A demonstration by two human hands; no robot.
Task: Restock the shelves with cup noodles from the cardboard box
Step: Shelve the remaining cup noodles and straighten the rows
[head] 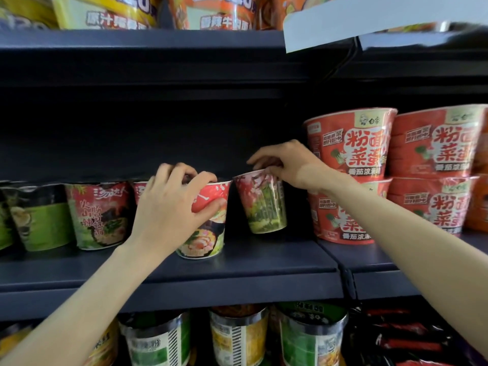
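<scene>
**Two hands, two noodle cups on the middle shelf**

Two red-and-green paper noodle cups are being handled at the centre of the frame. The left hand (169, 207) wraps its fingers over the rim and its thumb across the front of the nearer red-and-green cup with a shrimp picture (204, 233), which stands on the dark blue metal shelf (237, 270). The right hand (280, 161) pinches the rim of a second, tilted red-and-green cup (264, 204), lifted just clear of the shelf, just right of the first. To the left stands a matching cup (99, 215) with blurred white script. At right, big red bowls (351, 145), stacked two high, read "粉面菜蛋" and "番茄浓汤". At the upper left, yellow tubs (105, 11) show "120". Green-labelled cups (311, 336) fill the lower shelf; their writing is illegible.
</scene>
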